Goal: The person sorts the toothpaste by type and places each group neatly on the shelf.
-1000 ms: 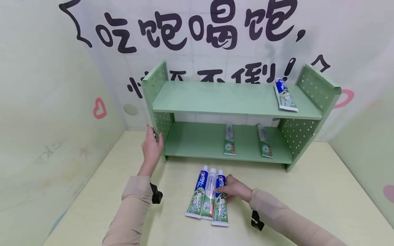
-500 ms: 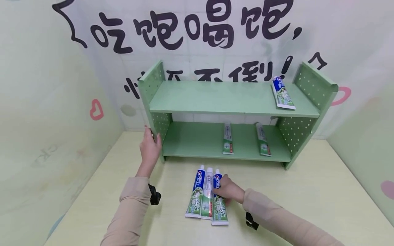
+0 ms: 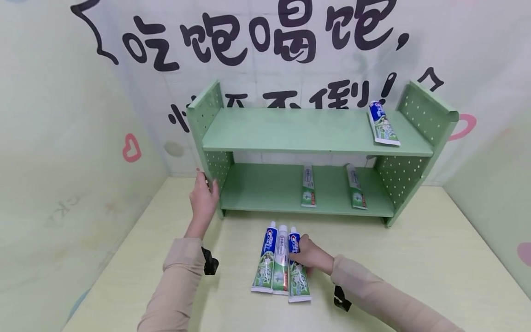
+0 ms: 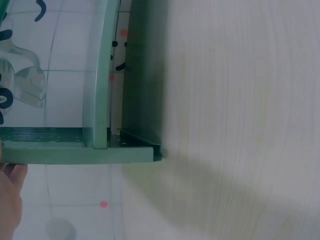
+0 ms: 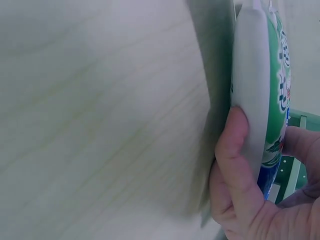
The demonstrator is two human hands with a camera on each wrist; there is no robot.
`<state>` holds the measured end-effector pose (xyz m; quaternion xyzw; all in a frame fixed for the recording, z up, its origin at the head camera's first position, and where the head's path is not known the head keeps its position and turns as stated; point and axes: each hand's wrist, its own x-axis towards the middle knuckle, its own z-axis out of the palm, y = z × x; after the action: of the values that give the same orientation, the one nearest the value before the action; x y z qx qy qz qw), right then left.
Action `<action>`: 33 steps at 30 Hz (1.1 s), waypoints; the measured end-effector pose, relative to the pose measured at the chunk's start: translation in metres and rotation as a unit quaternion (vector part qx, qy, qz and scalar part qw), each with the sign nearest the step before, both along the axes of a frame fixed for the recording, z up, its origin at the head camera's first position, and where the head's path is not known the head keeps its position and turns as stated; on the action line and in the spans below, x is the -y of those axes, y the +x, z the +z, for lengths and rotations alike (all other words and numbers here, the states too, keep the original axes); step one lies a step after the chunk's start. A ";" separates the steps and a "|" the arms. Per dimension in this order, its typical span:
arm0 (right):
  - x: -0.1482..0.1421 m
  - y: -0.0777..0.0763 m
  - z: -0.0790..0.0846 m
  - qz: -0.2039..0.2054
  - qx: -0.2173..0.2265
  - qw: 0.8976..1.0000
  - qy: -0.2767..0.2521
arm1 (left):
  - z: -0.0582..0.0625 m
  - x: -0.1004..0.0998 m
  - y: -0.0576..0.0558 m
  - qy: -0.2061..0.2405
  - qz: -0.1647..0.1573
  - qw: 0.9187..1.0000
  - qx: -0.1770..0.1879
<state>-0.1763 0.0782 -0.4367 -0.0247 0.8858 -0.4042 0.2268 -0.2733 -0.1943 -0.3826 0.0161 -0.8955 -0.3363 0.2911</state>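
Note:
In the head view my right hand (image 3: 312, 254) grips the rightmost of three toothpaste tubes, a blue-and-green Crest tube (image 3: 299, 279). Thumb and curled fingers hold its sides in the right wrist view, with fingers (image 5: 231, 145) against its white underside. Close on its left lie a grey-green toothpaste tube (image 3: 281, 260) and another blue-and-green toothpaste tube (image 3: 265, 265), caps toward the shelf. At the left end panel of a green two-tier shelf (image 3: 269, 131), my left hand (image 3: 203, 198) holds the panel's front edge; the left wrist view shows only part of this hand (image 4: 9, 200).
One blue-and-green tube (image 3: 383, 123) lies at the right of the upper tier. Two grey-green tubes, one near the middle (image 3: 309, 186) and one farther right (image 3: 356, 186), lie on the lower tier. The pale wooden table (image 3: 435, 267) meets printed walls at the back and sides.
The bottom end of the tube in my right hand has shifted slightly right, away from the middle tube. My left hand stays at the shelf's panel. The head view shifts a little.

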 end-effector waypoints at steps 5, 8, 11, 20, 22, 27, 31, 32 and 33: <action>-0.005 -0.001 0.004 0.000 0.013 1.000 -0.001 | 0.001 -0.001 -0.002 -0.001 -0.005 1.000 0.002; -0.009 -0.002 0.008 0.003 0.022 1.000 -0.006 | 0.001 -0.002 -0.003 0.001 -0.005 1.000 0.006; -0.012 -0.002 0.013 -0.001 0.025 0.999 -0.022 | 0.001 -0.001 -0.002 0.002 -0.006 1.000 0.008; -0.019 -0.004 0.031 0.001 0.023 0.999 -0.032 | 0.002 0.001 -0.002 0.001 -0.002 1.000 0.007; -0.020 -0.005 0.034 -0.002 0.025 0.999 -0.031 | 0.001 0.002 -0.002 0.000 -0.002 1.000 0.005; -0.022 -0.006 0.042 0.002 0.024 0.999 -0.034 | 0.001 0.002 -0.001 -0.001 -0.002 1.000 0.002; -0.025 -0.008 0.049 0.004 0.020 0.999 -0.041 | 0.001 0.002 -0.001 -0.001 -0.002 1.000 0.002; -0.026 -0.009 0.052 0.004 0.019 0.999 -0.041 | 0.001 0.002 -0.001 -0.001 -0.002 1.000 0.002; -0.026 -0.010 0.054 0.004 0.017 0.999 -0.041 | 0.001 0.002 -0.001 -0.001 -0.003 1.000 0.002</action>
<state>-0.1863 0.1046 -0.3828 -0.0309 0.8641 -0.4400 0.2425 -0.2746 -0.1959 -0.3815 0.0140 -0.8963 -0.3364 0.2885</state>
